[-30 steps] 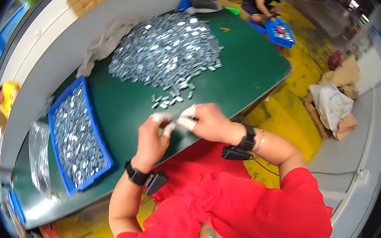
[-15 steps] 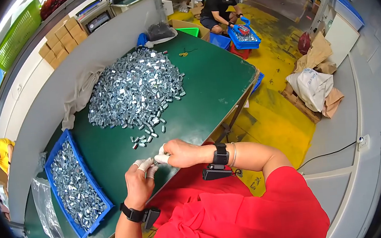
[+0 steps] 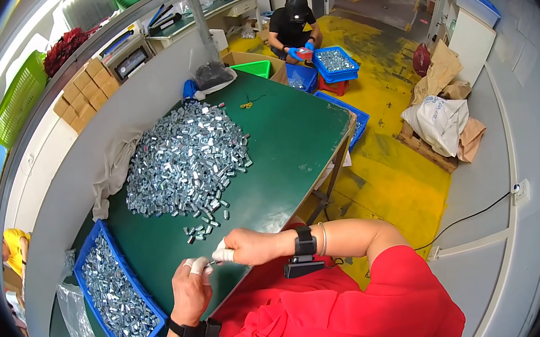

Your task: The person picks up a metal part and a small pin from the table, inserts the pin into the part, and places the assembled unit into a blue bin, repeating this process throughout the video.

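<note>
My left hand (image 3: 191,290) and my right hand (image 3: 246,247) meet over the near edge of the green table (image 3: 284,147). White covers wrap several fingertips. A small silvery metal piece (image 3: 213,262) is pinched between them, mostly hidden by the fingers, so its exact shape cannot be made out. Just beyond the hands, a few loose metal pieces (image 3: 203,229) trail off a large heap of short, shiny metal pieces (image 3: 184,157). To the left of my left hand lies a blue tray (image 3: 128,263) filled with similar pieces.
A clear plastic bag (image 3: 80,323) lies left of the tray. Grey cloth (image 3: 114,167) hangs along the table's back. On the yellow floor (image 3: 388,183), a person in black (image 3: 295,26) with blue gloves handles a red box (image 3: 304,53) by a blue crate (image 3: 337,74). Sacks (image 3: 438,123) stand right.
My view has shifted, so the table sits lower and further left. My hands remain together around the small piece. The person in black has moved a red box from above the crate to beside it.
</note>
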`<state>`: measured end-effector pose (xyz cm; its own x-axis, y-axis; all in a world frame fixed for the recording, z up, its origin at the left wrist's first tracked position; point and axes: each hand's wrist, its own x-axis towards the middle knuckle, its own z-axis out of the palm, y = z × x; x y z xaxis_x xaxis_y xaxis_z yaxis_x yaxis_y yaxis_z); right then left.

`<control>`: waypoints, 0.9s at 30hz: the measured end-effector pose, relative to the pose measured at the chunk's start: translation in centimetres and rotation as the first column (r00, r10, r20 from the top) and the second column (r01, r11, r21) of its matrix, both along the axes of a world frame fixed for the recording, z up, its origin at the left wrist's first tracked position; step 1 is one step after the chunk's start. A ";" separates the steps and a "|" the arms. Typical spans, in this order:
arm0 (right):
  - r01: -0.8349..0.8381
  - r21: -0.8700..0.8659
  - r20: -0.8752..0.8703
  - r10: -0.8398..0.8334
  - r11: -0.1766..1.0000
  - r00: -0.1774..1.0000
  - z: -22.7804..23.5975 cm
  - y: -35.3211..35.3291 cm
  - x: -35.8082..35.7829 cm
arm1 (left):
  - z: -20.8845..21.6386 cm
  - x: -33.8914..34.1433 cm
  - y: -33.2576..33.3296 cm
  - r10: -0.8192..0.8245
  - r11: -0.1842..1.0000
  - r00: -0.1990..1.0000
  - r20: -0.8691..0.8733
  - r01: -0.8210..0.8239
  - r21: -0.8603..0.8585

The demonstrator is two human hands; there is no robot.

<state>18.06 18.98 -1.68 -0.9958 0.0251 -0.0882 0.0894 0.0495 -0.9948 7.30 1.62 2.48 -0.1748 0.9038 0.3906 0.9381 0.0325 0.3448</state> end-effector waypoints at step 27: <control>0.625 0.312 -0.291 -0.555 0.715 0.779 -7.1 5.6 1.2 | -8.4 -6.6 3.1 0.394 0.908 0.919 -0.025 -0.394 -0.142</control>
